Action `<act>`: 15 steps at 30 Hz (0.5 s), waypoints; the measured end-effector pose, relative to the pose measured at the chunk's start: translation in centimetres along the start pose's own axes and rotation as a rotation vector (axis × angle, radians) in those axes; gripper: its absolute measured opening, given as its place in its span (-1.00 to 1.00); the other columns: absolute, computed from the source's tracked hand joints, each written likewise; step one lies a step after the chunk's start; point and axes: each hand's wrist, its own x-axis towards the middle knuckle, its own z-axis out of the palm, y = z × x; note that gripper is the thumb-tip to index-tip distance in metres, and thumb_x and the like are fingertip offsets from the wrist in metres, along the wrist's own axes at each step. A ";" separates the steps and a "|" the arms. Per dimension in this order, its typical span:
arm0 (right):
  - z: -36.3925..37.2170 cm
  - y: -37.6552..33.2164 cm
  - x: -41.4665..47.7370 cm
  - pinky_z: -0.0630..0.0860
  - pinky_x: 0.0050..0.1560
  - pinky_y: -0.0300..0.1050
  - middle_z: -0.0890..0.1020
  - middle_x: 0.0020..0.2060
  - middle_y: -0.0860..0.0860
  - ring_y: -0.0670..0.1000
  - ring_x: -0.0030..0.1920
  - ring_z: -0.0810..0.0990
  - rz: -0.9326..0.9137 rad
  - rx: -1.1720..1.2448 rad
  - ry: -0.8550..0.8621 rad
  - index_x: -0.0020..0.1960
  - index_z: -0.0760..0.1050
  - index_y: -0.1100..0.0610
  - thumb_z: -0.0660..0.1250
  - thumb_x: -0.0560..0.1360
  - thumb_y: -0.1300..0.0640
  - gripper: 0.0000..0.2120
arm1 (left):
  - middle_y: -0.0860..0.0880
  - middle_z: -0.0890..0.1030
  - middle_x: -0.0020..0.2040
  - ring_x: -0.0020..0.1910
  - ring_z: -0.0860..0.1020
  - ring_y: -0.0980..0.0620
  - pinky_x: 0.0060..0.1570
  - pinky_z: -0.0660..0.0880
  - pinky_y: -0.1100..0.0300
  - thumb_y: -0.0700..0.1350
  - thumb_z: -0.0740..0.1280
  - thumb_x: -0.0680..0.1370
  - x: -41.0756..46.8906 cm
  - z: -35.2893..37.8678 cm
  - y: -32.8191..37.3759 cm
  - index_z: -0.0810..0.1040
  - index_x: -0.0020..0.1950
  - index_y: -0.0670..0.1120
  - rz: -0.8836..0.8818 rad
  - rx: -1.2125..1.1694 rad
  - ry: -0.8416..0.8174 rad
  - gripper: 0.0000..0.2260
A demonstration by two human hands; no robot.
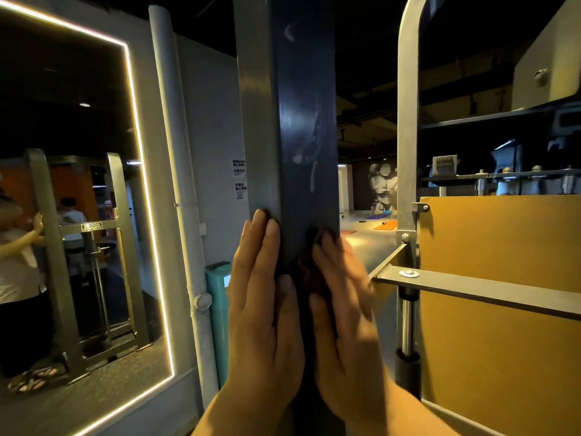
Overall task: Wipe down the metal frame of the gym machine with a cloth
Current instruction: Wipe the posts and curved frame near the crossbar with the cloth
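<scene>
Cloth [302, 272] under left hand [264, 297] and right hand [342, 303], against frame post [301, 105]

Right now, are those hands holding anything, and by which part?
Nothing is gripped. The left hand and the right hand, fingers straight, press a dark cloth flat against the upright metal post, one on each side.

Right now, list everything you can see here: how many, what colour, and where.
post: one, dark blue-grey, centre, smeared
cloth: one, dark, against the post between the hands
mirror: one, lit edge, left wall
pipe: one, white, right of the mirror
container: one, teal, floor behind the post
panel: one, yellow, right
frame tube: one, silver, curved, left of the panel
mats: several, orange and blue, far floor
left hand: one, flat on the cloth
right hand: one, flat on the cloth, blurred
</scene>
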 end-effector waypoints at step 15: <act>0.0 1.0 -6.1 0.49 0.37 0.26 0.39 0.52 -0.14 0.07 0.49 0.44 -0.055 -0.124 0.066 0.50 0.38 -0.03 0.45 0.58 0.00 -0.47 | 0.02 0.32 0.61 0.59 0.31 -0.14 0.46 0.40 -0.25 0.03 0.20 0.72 -7.8 0.5 -1.6 0.31 0.61 0.04 -0.059 0.158 0.047 -0.56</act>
